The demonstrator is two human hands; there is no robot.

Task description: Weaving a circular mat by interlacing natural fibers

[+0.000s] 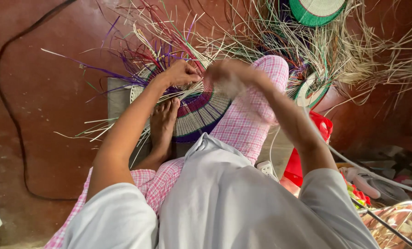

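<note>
From the head view, a half-woven round basket is seen propped on edge between a bare foot and a knee in pink checked cloth, low over the red-brown floor. Its woven face is banded in white, purple and dark red, and loose purple, red and straw-coloured strands fan out from its upper rim. The left hand is clenched on a few of these strands at the rim. The right hand is blurred by motion just beside it; it appears closed on strands as well, though the grip cannot be told for certain. The step in hand is judged to be the weaving of the rim, with strands being drawn across and tucked. The next move is judged to call for a firm hold by the left hand while a single strand is separated and kept taut.

No labels or signs can be made out. A finished green-and-white woven piece lies at the top edge amid a heap of pale straw, and a smaller green, white and red woven rim is seen right of the knee. A red plastic container stands below it, a white power strip lies near the knee, and a black cable curves over the floor at the left
</note>
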